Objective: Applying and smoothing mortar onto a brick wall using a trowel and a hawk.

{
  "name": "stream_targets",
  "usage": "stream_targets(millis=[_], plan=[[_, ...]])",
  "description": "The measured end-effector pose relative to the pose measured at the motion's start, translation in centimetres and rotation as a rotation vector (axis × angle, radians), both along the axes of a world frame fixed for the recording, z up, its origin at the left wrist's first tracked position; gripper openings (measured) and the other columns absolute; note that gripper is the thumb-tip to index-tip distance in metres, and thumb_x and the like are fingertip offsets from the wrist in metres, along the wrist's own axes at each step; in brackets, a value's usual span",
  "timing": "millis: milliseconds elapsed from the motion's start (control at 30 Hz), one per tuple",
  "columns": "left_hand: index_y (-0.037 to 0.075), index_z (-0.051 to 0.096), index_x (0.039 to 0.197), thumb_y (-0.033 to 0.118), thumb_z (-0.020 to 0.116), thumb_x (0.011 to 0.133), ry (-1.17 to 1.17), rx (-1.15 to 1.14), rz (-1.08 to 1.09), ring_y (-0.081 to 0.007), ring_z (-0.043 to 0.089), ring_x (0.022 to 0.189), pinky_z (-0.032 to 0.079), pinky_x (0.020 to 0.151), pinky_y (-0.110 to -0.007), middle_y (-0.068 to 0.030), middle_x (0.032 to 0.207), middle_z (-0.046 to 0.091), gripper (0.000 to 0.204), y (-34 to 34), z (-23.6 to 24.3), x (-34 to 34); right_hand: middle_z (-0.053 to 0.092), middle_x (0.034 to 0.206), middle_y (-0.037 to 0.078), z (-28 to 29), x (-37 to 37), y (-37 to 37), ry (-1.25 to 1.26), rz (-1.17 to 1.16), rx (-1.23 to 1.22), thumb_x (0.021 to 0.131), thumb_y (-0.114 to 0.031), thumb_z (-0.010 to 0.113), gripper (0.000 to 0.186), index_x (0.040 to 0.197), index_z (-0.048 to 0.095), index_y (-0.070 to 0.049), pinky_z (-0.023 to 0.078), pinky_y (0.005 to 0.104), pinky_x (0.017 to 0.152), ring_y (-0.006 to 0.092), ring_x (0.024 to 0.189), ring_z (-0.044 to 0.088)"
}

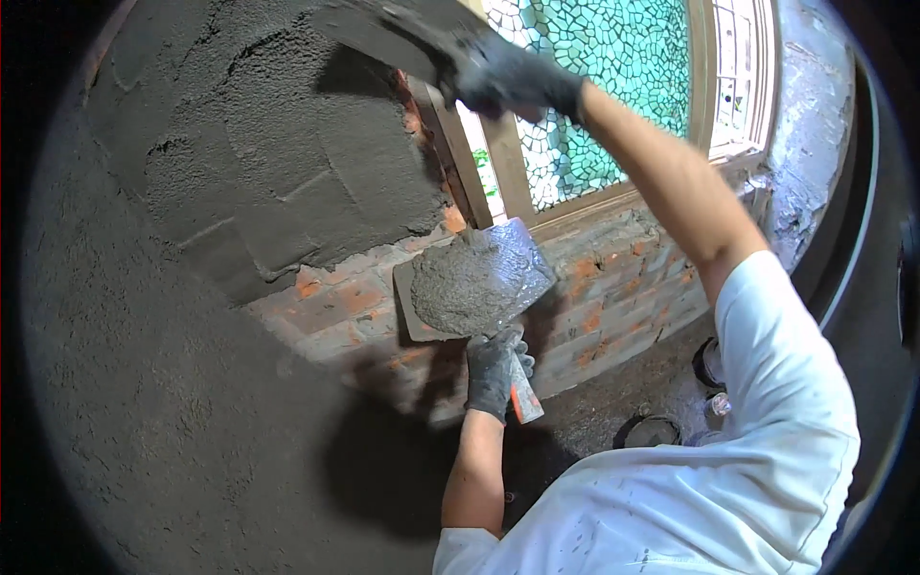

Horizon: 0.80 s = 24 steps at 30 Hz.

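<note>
My right hand [498,77], in a dark glove, is raised and closed on the handle of a steel trowel [388,34], whose blade lies along the freshly mortared wall [240,134] at upper left. My left hand [491,374], also gloved, grips the handle of a mortar board [414,305] heaped with wet grey mortar [458,283]; a grey-and-orange handle [522,393] sticks out below the fingers. The board is held in front of exposed brickwork [331,302] beside the mortared area. Whether the trowel blade touches the wall is hard to tell.
A window with green mosaic glass [613,86] and wooden frames [700,67] is at upper right, with a narrow upright board [450,163] at the wall's edge. Buckets [652,431] stand low on the floor at right, beside a small pale container [719,402].
</note>
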<state>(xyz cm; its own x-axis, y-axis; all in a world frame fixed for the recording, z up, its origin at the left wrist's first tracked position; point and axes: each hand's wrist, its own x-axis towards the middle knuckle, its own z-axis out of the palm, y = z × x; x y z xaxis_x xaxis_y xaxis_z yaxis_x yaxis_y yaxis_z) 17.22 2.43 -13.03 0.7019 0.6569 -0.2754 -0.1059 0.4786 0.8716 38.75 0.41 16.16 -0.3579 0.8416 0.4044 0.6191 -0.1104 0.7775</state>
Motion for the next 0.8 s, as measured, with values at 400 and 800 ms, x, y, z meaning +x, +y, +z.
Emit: stream_targets(millis=[400,800], plan=[[0.010,0.056,0.085,0.017,0.067,0.079,0.080,0.041,0.031,-0.0139,0.046,0.039,0.038,0.035,-0.026,-0.0008,0.057,0.049,0.015,0.3,-3.0,0.0,0.049,0.055,0.004,-16.8,8.0,1.5,1.278,0.321,-0.205,0.069,-0.014,0.063,0.016,0.064,0.052,-0.003,0.035,0.0294,0.045,0.0102,0.050,0.044],[0.009,0.056,0.077,0.014,0.063,0.079,0.028,0.036,0.016,-0.0139,0.048,0.043,0.040,0.038,-0.027,-0.0012,0.059,0.051,0.009,1.9,-3.9,-0.3,0.059,0.061,0.011,-20.7,3.6,-9.3,1.105,0.062,-0.026,0.069,-0.020,0.061,0.014,0.067,0.060,-0.006,0.045,0.0380,0.049,0.0283,0.055,0.057]])
